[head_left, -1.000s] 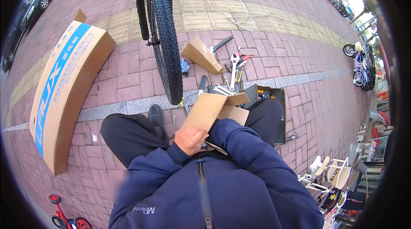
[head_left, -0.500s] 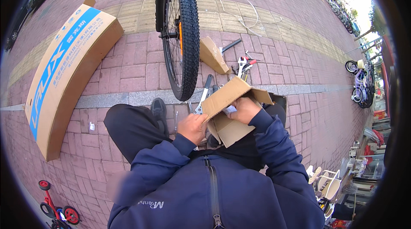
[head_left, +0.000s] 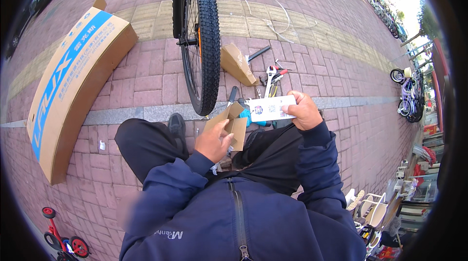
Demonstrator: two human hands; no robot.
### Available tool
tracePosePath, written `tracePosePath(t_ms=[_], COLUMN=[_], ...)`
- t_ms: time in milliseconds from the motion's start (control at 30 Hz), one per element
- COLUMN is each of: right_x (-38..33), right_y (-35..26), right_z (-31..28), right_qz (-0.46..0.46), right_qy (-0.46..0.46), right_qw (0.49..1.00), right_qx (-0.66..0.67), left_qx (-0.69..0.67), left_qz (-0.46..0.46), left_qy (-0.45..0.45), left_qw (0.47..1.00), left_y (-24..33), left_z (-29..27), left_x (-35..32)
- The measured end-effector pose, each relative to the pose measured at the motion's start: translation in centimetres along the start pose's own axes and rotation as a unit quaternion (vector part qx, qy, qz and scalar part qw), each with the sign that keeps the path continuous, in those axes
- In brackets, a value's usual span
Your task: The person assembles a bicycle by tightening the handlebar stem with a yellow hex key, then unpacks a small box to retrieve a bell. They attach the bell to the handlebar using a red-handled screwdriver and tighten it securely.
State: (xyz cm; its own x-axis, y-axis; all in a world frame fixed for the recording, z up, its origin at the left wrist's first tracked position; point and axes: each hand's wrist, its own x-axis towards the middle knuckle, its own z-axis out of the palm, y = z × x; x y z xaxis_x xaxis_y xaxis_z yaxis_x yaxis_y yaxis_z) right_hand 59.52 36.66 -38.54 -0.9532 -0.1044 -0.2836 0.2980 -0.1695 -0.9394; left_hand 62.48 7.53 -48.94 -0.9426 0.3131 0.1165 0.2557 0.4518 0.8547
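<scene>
White card [head_left: 265,109] — right hand [head_left: 305,110] pinches its end, thumb on top.

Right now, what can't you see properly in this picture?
Whether anything is inside the small cardboard box: in the head view, its flaps and the left hand are in the way.
Part of the teal thing: in the head view, the white card in the right hand covers it.
The bicycle's top: cut off by the head view's upper edge.
The far-off row of bikes: too small in the head view to count.
</scene>
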Motion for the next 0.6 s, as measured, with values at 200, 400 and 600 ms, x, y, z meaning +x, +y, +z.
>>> tracePosePath(t_ms=[200,400,600], right_x=[-0.6,-1.2,-0.7], right_y=[0.6,3.0,5.1], right_z=[2.4,2.9,3.6], right_qz=[0.011,0.010,0.024], right_qy=[-0.028,-0.017,0.056], right_qw=[0.998,0.997,0.998], right_qx=[0.046,-0.079,0.004], left_qx=[-0.086,-0.271,-0.511], left_qz=[0.001,-0.030,-0.152], left_qy=[-0.090,-0.109,-0.167], left_qw=[0.992,0.956,0.829], left_y=[3.0,3.1,2.5], left_z=[-2.0,-2.5,-4.3], left_x=[3.1,4.1,3.7])
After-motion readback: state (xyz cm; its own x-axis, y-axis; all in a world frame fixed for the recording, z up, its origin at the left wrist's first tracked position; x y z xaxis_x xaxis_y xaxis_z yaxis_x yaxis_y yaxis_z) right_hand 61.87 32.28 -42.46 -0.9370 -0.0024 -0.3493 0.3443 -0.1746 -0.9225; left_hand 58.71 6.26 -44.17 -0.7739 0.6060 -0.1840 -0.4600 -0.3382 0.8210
